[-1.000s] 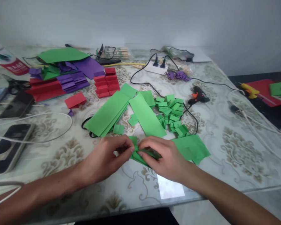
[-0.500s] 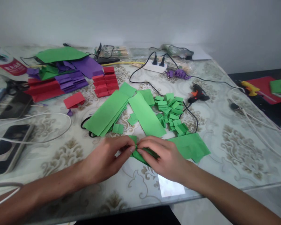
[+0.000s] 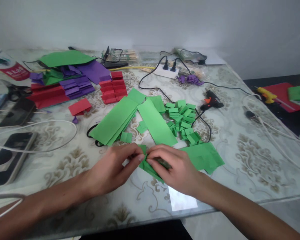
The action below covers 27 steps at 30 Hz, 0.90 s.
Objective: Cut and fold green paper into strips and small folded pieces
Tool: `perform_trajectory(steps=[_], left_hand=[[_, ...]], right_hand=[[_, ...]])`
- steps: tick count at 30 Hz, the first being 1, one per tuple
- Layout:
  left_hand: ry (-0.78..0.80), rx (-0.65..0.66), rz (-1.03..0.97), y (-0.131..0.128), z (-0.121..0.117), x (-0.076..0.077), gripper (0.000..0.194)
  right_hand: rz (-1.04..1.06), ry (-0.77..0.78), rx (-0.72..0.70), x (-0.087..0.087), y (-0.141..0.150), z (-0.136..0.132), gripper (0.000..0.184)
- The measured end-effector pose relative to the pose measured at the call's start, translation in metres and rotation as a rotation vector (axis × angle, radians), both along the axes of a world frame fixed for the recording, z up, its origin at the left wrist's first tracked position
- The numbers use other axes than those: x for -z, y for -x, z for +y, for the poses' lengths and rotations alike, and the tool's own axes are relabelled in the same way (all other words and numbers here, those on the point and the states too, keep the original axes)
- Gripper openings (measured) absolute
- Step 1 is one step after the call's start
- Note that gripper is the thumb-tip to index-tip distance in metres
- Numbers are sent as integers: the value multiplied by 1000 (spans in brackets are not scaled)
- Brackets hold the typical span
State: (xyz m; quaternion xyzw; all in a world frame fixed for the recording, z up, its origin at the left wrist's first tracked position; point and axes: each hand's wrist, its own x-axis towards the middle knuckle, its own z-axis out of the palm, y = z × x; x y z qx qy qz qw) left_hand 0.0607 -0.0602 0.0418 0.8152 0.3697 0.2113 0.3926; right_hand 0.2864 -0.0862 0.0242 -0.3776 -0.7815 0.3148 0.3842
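Between my two hands is a piece of green paper [image 3: 152,171], partly hidden by the fingers. My left hand [image 3: 116,166] pinches it at its left side, thumb against forefinger. From the right, my right hand [image 3: 173,166] pinches the same paper, its fingertips almost touching the left ones. Just beyond the hands lie a long green paper strip [image 3: 156,121] and a stack of green strips [image 3: 115,118]. A pile of small folded green pieces [image 3: 182,118] sits behind my right hand. Beside my right wrist rests a wider green sheet [image 3: 205,156].
Folded red paper [image 3: 113,90] and purple paper [image 3: 77,86] lie at the back left. A black glue gun [image 3: 212,100] with its cable is at right. A white power strip [image 3: 166,70] stands behind. Phones [image 3: 11,156], scissors [image 3: 16,90] and a white cable occupy the left side.
The green paper between my hands has tilted, and more of its lower edge shows below the fingers. Both hands stay in nearly the same place, still pinching.
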Motion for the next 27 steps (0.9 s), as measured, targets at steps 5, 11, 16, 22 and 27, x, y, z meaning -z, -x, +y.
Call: perform_trajectory(steps=[5,11,16,22,27], left_hand=[[-153,189,-16,2,-3,-2,31],[-238,236,86,1,-3,5,24],[-254,228,107,2,-2,11,17],[-213,219,94,3,-1,5,25],[-182,241,87,2,0,1,26]], right_hand=[[98,306,111,-2,2,3,10],[232,600,101,-2,4,4,10],[299,728,90,-2,5,6,8],[369,776,52,-3,2,9,13],[382,825,45,-4,2,10,13]])
